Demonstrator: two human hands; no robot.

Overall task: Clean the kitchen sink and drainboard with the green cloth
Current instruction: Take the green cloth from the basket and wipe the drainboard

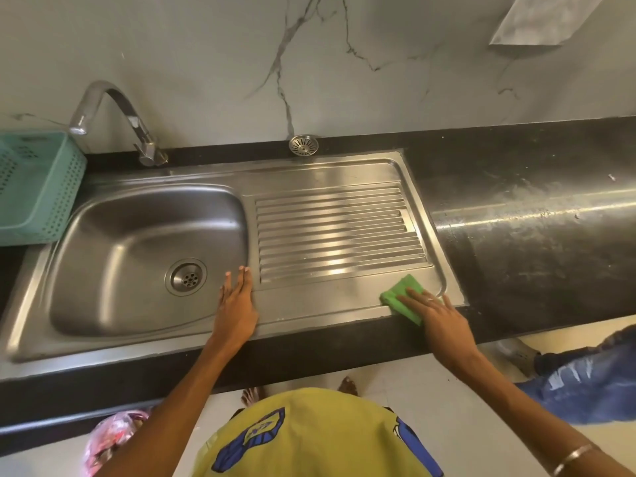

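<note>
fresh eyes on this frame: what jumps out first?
The green cloth, bright against the steel, sits at the near right corner of the drainboard, pressed flat under the right hand. The left hand rests open on the strip between the drainboard and the sink bowl. A loose drain strainer lies on the black counter by the wall, and a teal basket stands left of the tap.

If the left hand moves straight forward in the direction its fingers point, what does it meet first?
Probably nothing soon: the left hand points along the strip between sink bowl and ribbed drainboard. Eventually it would reach the wall.
</note>
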